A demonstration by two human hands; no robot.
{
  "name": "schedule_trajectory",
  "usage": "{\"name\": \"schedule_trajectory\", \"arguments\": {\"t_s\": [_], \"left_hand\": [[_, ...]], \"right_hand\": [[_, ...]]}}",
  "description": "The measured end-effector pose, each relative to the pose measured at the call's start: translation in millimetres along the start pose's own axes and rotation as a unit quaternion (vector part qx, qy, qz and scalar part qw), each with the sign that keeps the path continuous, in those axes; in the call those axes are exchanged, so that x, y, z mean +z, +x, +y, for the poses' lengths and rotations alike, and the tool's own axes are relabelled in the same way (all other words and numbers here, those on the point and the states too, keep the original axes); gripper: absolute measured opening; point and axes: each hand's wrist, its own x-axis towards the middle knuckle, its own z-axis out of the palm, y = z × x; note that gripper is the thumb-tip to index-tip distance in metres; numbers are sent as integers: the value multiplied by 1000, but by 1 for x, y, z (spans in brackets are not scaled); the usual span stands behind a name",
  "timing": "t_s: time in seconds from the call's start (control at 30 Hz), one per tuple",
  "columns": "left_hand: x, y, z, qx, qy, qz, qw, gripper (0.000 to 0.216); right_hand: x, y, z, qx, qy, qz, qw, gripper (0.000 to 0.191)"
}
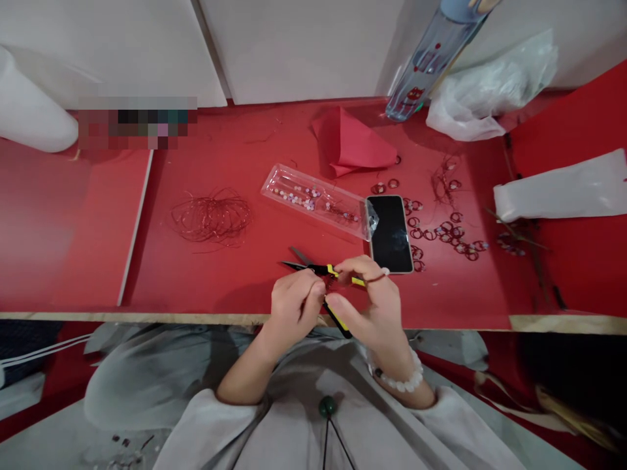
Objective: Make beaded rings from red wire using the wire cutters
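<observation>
My right hand grips black pliers with yellow handles, whose open pointed jaws stick out to the left over the red table. A thin wire loop sits round one finger of that hand. My left hand is closed in a pinch against the pliers near their hinge, on something too small to make out. Both hands hover at the table's front edge.
A coil of thin copper wire lies left of centre. A clear plastic tray of small beads and a dark phone lie ahead. Several small wire rings, a folded red cloth, a bottle and plastic bags lie to the right.
</observation>
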Motion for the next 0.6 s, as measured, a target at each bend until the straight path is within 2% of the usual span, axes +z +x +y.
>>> {"name": "schedule_trajectory", "arguments": {"t_s": [0.13,0.27,0.37,0.47,0.53,0.6], "left_hand": [[0,3,-3,84,105,26,991,30],[3,3,-5,102,132,40,985,29],[6,6,-4,35,114,69,990,36],[8,11,-1,-27,100,82,991,40],[8,13,-1,-58,76,69,993,39],[9,15,-1,-104,21,54,993,39]], "right_hand": [[8,-2,-4,-42,-50,77,995,20],[10,-3,-9,-109,-85,86,987,20],[8,-7,-17,-182,-106,55,976,26],[1,-14,-27,-226,-58,-1,972,27],[-3,-19,-31,-225,11,-15,974,24],[-5,-22,-29,-191,84,16,978,20]]}}
